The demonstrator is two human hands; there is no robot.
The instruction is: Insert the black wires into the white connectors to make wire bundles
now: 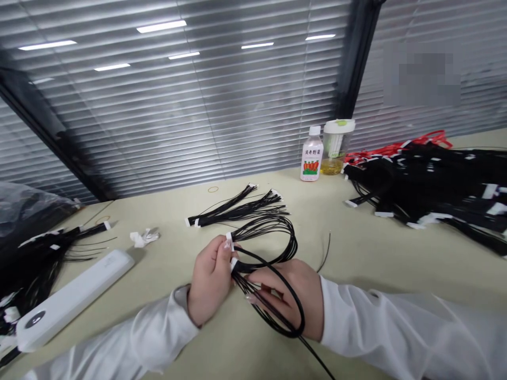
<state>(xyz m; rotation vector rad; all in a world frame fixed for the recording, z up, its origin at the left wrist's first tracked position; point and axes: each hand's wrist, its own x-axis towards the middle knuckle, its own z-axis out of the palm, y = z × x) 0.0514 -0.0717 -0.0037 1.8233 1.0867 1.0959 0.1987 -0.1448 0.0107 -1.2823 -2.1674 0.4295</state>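
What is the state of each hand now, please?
Left hand: closed, holding black wires by white connectors.
Right hand: curled among these wires; grip cannot be told.

Pale table (396, 253), black cable bundles (232, 214), bottle (311, 157), tumbler (336, 143)

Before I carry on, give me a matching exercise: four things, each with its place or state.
1. left hand
2. labelled bottle
3. red strips
4. white oblong device

A. beside the lidded cup
B. beside the left cable pile
C. gripping looped black cables by their white ends
D. along the right cable pile's far edge

Pairs: 1-C, 2-A, 3-D, 4-B
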